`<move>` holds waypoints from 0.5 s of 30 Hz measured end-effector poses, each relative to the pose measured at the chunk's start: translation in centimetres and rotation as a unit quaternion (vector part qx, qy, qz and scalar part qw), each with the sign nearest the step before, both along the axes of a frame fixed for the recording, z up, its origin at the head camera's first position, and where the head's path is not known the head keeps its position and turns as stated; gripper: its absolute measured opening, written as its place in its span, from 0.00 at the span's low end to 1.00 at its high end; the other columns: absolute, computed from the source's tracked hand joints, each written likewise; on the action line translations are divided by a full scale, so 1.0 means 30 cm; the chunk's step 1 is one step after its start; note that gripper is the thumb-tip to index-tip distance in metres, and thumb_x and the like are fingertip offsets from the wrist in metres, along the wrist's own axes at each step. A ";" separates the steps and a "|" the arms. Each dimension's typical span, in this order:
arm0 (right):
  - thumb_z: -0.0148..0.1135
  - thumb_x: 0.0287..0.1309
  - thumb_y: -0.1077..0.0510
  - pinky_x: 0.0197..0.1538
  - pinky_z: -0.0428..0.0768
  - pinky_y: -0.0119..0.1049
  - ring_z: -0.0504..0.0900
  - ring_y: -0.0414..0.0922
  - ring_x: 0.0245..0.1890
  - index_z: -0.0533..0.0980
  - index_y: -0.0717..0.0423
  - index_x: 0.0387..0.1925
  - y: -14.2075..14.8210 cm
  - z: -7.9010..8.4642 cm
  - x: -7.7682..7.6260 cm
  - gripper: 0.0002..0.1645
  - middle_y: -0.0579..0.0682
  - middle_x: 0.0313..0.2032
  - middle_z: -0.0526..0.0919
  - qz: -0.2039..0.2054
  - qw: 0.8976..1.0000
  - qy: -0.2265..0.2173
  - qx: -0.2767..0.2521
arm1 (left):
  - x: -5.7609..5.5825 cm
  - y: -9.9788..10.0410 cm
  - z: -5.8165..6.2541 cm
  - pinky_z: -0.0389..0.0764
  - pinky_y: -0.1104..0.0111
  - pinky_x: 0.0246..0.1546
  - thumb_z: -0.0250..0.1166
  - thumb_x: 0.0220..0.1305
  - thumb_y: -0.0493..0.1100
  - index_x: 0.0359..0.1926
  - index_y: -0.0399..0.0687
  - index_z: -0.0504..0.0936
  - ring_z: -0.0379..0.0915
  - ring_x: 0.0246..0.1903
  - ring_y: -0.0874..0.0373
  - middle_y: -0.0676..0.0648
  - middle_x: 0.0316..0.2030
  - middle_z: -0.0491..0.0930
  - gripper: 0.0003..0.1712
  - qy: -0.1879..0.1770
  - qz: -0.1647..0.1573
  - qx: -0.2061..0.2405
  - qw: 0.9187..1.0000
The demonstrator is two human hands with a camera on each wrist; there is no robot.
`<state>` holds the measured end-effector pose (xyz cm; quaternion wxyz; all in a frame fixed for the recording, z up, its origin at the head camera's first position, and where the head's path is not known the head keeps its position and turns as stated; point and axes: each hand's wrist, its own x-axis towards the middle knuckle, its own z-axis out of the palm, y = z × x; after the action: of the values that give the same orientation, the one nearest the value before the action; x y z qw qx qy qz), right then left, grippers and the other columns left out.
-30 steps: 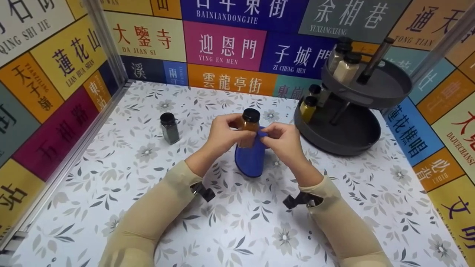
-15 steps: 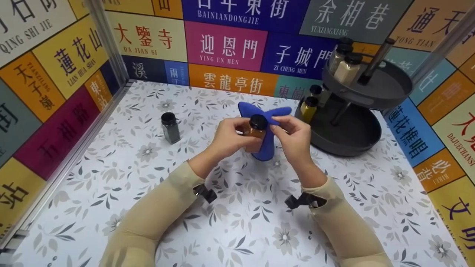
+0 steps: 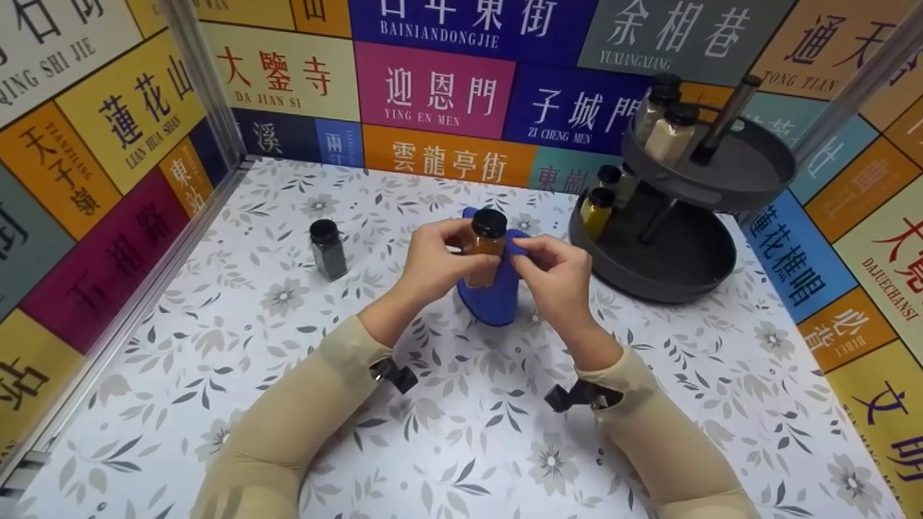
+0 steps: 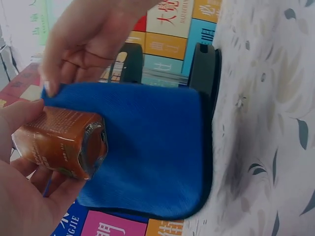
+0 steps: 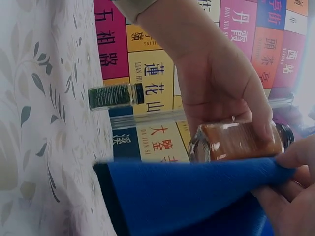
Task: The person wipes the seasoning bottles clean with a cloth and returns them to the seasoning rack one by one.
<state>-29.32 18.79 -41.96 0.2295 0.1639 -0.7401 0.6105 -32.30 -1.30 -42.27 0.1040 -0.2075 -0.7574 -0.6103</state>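
In the head view my left hand (image 3: 433, 259) grips a glass spice jar (image 3: 484, 249) with orange-brown contents and a black lid, held upright above the table. My right hand (image 3: 559, 274) pinches the upper edge of a blue cloth (image 3: 497, 303), which hangs down beside and behind the jar. In the left wrist view the cloth (image 4: 152, 147) spreads flat next to the jar (image 4: 59, 140), its dark border along the lower edge. From the right wrist the cloth (image 5: 182, 191) overlaps the side of the jar (image 5: 236, 142), while my right fingers (image 5: 295, 191) bunch its corner.
A jar with dark green contents (image 3: 329, 252) stands on the flower-patterned table (image 3: 461, 447) to the left. At the right is a two-tier black round rack (image 3: 656, 277) bearing several black-lidded jars, one of them yellow (image 3: 597, 213). Printed panels (image 3: 440, 90) wall the table.
The cloth opened out beside the jar half a second ago, its top spreading into two flaps; now it hangs folded down again. The left hand and jar shifted slightly right, then back.
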 end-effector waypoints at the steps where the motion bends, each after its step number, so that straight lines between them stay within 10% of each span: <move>1: 0.71 0.57 0.74 0.41 0.89 0.30 0.90 0.36 0.34 0.90 0.66 0.42 -0.001 -0.001 0.003 0.11 0.61 0.39 0.92 -0.005 1.000 0.013 -0.004 | 0.000 0.002 -0.004 0.86 0.57 0.49 0.83 0.54 0.46 0.44 0.51 0.92 0.80 0.36 0.56 0.50 0.30 0.82 0.16 0.001 -0.005 -0.003 1.000; 15: 0.72 0.58 0.73 0.43 0.89 0.30 0.92 0.36 0.37 0.90 0.65 0.42 0.000 0.015 0.021 0.10 0.61 0.39 0.92 -0.014 0.997 0.064 0.034 | -0.004 -0.020 0.007 0.86 0.59 0.47 0.82 0.51 0.45 0.50 0.52 0.92 0.82 0.38 0.57 0.50 0.35 0.88 0.22 0.015 -0.040 -0.036 0.998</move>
<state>-28.70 18.78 -41.52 0.2797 0.2000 -0.7465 0.5696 -32.43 -1.91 -42.04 0.0830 -0.2504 -0.7680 -0.5836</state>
